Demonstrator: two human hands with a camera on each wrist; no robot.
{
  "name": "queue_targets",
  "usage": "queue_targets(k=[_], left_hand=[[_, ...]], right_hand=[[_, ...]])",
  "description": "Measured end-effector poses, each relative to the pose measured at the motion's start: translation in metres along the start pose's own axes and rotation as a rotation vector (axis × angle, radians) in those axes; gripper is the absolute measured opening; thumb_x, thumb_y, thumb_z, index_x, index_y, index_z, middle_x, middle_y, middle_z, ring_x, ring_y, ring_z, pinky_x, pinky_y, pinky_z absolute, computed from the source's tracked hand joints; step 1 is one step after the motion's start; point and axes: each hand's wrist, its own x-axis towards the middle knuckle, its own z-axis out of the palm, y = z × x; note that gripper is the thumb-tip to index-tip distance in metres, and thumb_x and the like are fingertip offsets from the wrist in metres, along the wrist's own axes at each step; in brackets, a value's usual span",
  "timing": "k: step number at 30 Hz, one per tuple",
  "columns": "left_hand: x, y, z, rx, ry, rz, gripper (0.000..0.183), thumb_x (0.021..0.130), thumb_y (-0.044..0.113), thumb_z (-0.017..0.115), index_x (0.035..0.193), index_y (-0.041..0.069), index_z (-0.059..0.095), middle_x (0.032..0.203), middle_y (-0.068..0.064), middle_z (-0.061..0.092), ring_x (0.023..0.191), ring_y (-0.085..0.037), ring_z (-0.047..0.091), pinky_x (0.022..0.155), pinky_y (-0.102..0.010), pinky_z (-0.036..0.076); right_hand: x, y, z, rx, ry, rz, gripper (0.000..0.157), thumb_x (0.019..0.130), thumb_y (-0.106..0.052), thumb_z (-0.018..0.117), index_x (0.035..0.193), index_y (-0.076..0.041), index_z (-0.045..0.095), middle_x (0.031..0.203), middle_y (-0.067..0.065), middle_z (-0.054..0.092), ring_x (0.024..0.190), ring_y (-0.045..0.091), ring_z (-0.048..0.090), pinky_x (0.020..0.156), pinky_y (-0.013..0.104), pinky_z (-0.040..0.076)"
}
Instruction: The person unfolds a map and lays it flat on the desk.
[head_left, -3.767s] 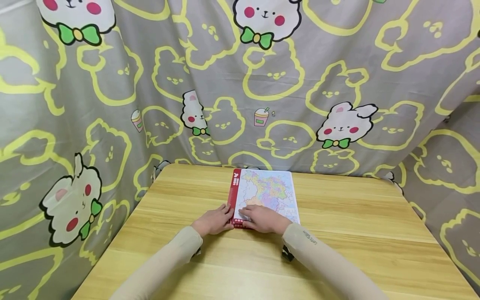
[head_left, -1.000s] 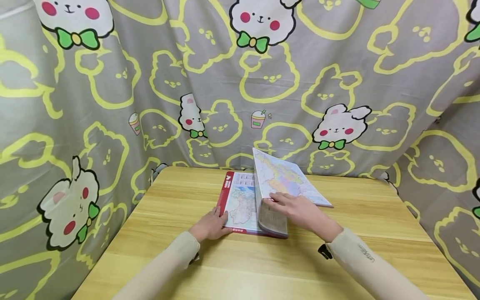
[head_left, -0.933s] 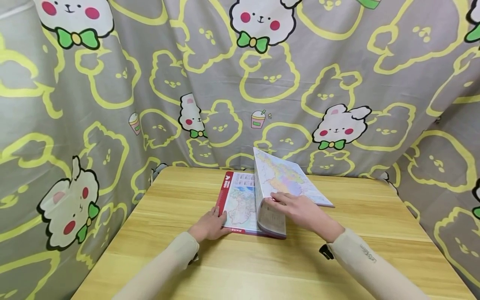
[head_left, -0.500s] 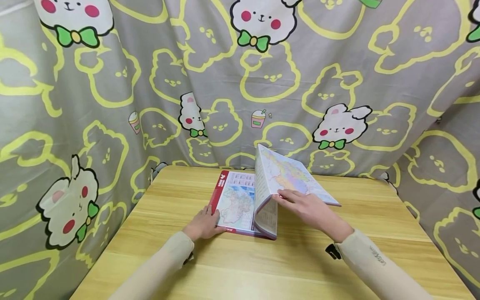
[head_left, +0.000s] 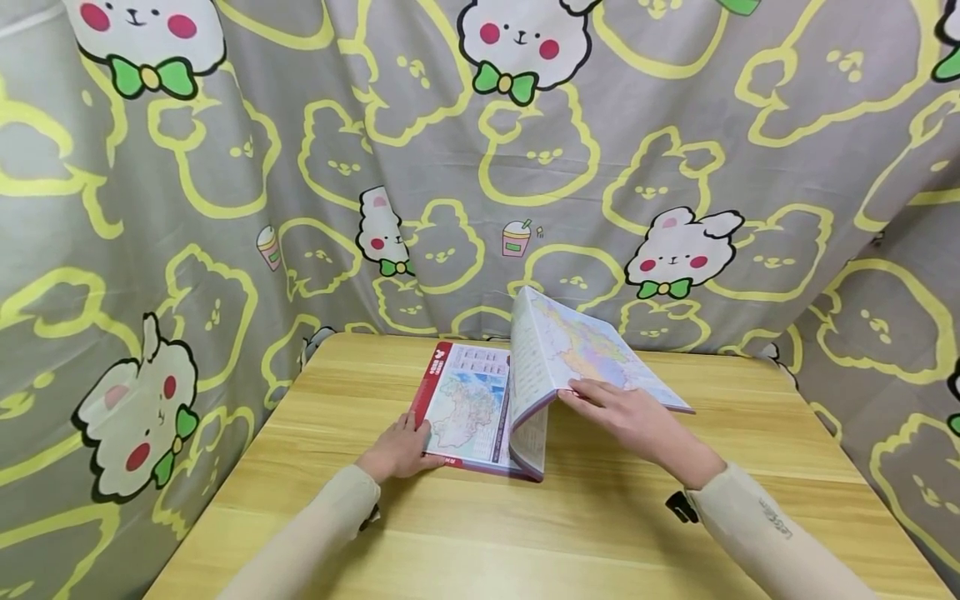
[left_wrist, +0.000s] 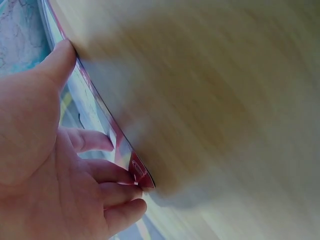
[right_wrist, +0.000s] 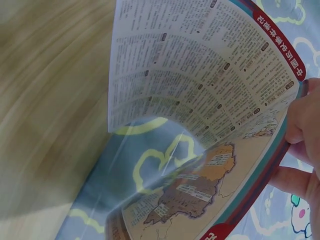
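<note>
A glossy folded map (head_left: 461,408) with a red left margin lies partly unfolded on the wooden table. Its left part is flat, while the right part (head_left: 600,346) stands up at a slant, curving at the fold. My left hand (head_left: 396,450) rests at the near left corner, thumb along the near edge. In the left wrist view, spread fingertips touch the red corner (left_wrist: 141,172). My right hand (head_left: 630,421) pinches the near edge of the raised part. The right wrist view shows fingers curled on that edge, with printed text (right_wrist: 165,75) and an orange-and-brown map area (right_wrist: 200,187) inside.
The wooden table (head_left: 450,542) extends around the map on all sides. Close behind it hangs a grey curtain (head_left: 442,167) with yellow outlines and cartoon rabbits, which also runs along both sides. A black strap (head_left: 681,507) shows at the right cuff.
From lying folded flat, the map has been partly opened. My left hand has shifted left with the flat part. My right hand has lifted and drawn the other part right, widening the gap.
</note>
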Motion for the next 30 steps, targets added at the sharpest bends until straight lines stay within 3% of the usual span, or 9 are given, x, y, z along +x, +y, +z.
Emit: queue_targets(k=[6, 9, 11, 13, 18, 30], left_hand=[[-0.001, -0.007, -0.002, -0.007, -0.024, -0.014, 0.076, 0.086, 0.054, 0.061, 0.131, -0.005, 0.044, 0.141, -0.036, 0.031, 0.130, -0.049, 0.030, 0.104, -0.054, 0.030], [-0.002, -0.009, -0.003, -0.018, -0.034, -0.029, 0.077, 0.086, 0.053, 0.061, 0.134, -0.004, 0.043, 0.142, -0.035, 0.030, 0.131, -0.048, 0.029, 0.103, -0.055, 0.030], [-0.003, -0.010, -0.004, -0.028, -0.041, -0.041, 0.077, 0.086, 0.052, 0.062, 0.135, -0.004, 0.042, 0.143, -0.034, 0.030, 0.132, -0.048, 0.028, 0.103, -0.055, 0.031], [-0.004, -0.011, -0.004, -0.043, -0.048, -0.049, 0.078, 0.086, 0.051, 0.062, 0.136, -0.004, 0.041, 0.143, -0.034, 0.030, 0.132, -0.048, 0.027, 0.103, -0.055, 0.031], [-0.009, -0.012, -0.007, -0.082, -0.065, -0.063, 0.081, 0.088, 0.049, 0.061, 0.140, -0.008, 0.036, 0.145, -0.034, 0.026, 0.135, -0.048, 0.022, 0.103, -0.056, 0.031], [-0.015, -0.016, -0.006, -0.091, -0.085, -0.084, 0.082, 0.090, 0.049, 0.058, 0.140, -0.011, 0.034, 0.146, -0.035, 0.023, 0.136, -0.047, 0.019, 0.104, -0.054, 0.029]], right_hand=[[-0.007, 0.004, -0.007, 0.016, 0.007, 0.007, 0.057, 0.105, -0.015, 0.006, 0.132, -0.011, 0.056, 0.125, 0.012, 0.058, 0.103, 0.027, 0.061, 0.048, 0.037, 0.049], [-0.010, 0.006, -0.010, 0.028, 0.001, 0.012, 0.043, 0.103, -0.006, 0.025, 0.133, -0.011, 0.056, 0.126, 0.011, 0.057, 0.105, 0.027, 0.060, 0.050, 0.037, 0.050], [-0.012, 0.007, -0.012, 0.031, -0.006, 0.014, 0.042, 0.097, -0.003, 0.034, 0.132, -0.011, 0.056, 0.127, 0.011, 0.057, 0.106, 0.027, 0.060, 0.052, 0.038, 0.050], [-0.014, 0.008, -0.014, 0.029, -0.009, 0.014, 0.042, 0.098, -0.004, 0.033, 0.132, -0.010, 0.056, 0.127, 0.012, 0.057, 0.106, 0.028, 0.060, 0.052, 0.038, 0.050], [-0.018, 0.009, -0.018, 0.019, 0.017, 0.015, 0.057, 0.105, -0.018, 0.007, 0.131, -0.010, 0.056, 0.125, 0.012, 0.058, 0.104, 0.028, 0.061, 0.051, 0.037, 0.049], [-0.024, 0.012, -0.023, 0.011, 0.070, 0.012, 0.050, 0.106, -0.018, 0.014, 0.131, -0.010, 0.056, 0.124, 0.011, 0.059, 0.104, 0.027, 0.061, 0.056, 0.038, 0.051]])
